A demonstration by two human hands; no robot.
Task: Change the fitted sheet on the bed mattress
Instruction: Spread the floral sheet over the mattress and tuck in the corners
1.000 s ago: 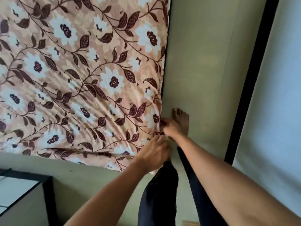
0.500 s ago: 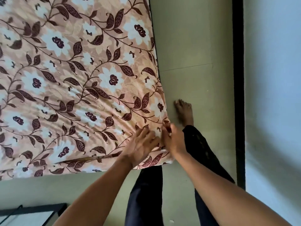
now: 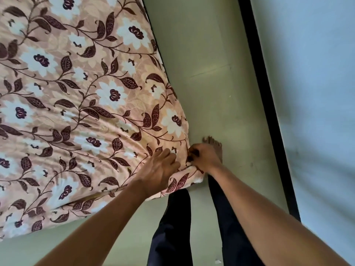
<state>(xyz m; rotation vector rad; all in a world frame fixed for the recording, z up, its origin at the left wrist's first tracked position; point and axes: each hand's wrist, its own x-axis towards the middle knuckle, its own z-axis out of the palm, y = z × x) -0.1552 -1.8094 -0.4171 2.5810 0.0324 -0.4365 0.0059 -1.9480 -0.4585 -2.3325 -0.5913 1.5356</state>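
Pressing the fitted sheet (image 3: 86,104) flat with the left hand (image 3: 160,170), pinching its corner with the right hand (image 3: 203,158), grip curled tight. Moved up from the side, probably to seat that corner.

Our left hand (image 3: 160,167) lies on the fitted sheet (image 3: 86,102) near its corner; right hand (image 3: 203,156) just beside it, to the R, gripping the corner edge. Fitted sheet spreads L & ahead of both hands. Our foot (image 3: 216,145) on the floor (image 3: 211,83), just beyond the right hand.
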